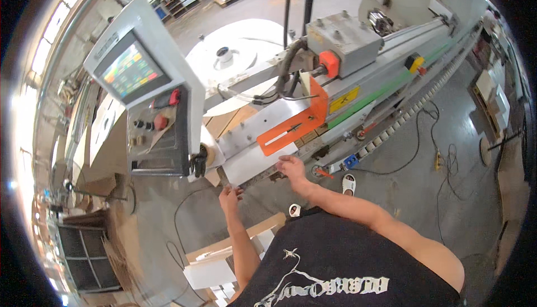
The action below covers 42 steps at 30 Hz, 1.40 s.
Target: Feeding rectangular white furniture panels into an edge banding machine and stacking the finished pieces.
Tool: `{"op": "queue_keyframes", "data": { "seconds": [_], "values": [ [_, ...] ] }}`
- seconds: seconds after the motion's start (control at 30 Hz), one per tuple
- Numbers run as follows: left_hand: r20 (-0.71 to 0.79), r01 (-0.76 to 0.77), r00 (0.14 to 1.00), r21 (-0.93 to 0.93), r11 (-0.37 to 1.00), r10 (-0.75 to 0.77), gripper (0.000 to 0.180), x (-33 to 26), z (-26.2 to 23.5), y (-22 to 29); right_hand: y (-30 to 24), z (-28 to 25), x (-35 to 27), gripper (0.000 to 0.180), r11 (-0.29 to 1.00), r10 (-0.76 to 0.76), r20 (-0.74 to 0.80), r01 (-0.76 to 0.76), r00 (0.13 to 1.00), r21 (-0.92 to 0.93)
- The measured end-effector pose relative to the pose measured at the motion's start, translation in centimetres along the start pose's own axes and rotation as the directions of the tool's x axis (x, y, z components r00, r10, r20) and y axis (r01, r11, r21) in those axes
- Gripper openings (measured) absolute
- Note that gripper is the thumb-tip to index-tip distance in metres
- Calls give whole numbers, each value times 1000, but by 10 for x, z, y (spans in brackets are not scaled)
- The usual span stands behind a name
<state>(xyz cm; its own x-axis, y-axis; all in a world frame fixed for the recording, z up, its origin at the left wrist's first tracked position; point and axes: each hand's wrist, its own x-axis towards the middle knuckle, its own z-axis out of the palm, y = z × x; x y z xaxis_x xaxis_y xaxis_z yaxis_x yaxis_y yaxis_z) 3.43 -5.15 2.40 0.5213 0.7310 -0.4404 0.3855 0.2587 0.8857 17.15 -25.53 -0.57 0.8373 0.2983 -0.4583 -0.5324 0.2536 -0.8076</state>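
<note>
A white board [260, 165] lies flat on the machine's bed, its inner end beneath an orange slotted guard [291, 132]. Close by the board's near left corner is my left hand [230, 198], fingers loosely bent and apart, with nothing visible in them. My right hand [292, 168] is at the board's right end, palm down, its fingertips against or just over the near edge. Those fingers look loosely spread rather than closed round the board. Whether either hand presses on the board is too small to tell.
Left of the board stands a control panel with a lit screen [131, 69] and a red button [160, 121]. A long grey machine with a green strip [352, 114] runs to the far right. White boards [210, 273] are stacked below left. Cables [417, 158] trail over the floor.
</note>
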Motion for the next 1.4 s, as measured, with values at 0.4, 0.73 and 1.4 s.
{"op": "queue_keyframes", "data": {
  "seconds": [0.4,0.73,1.4],
  "values": [
    [365,67,931,-124,990,-18,48,-26,128,-3,-83,-98,29,19,883,25,-375,155,927,443],
    [670,137,742,-133,982,-13,64,-53,171,19,-105,-172,15,28,882,-195,161,244,968,-403],
    [-953,710,142,-91,698,-268,131,-131,-290,-131,-16,16,-64,29,865,475,608,-211,636,-455]
  ]
}}
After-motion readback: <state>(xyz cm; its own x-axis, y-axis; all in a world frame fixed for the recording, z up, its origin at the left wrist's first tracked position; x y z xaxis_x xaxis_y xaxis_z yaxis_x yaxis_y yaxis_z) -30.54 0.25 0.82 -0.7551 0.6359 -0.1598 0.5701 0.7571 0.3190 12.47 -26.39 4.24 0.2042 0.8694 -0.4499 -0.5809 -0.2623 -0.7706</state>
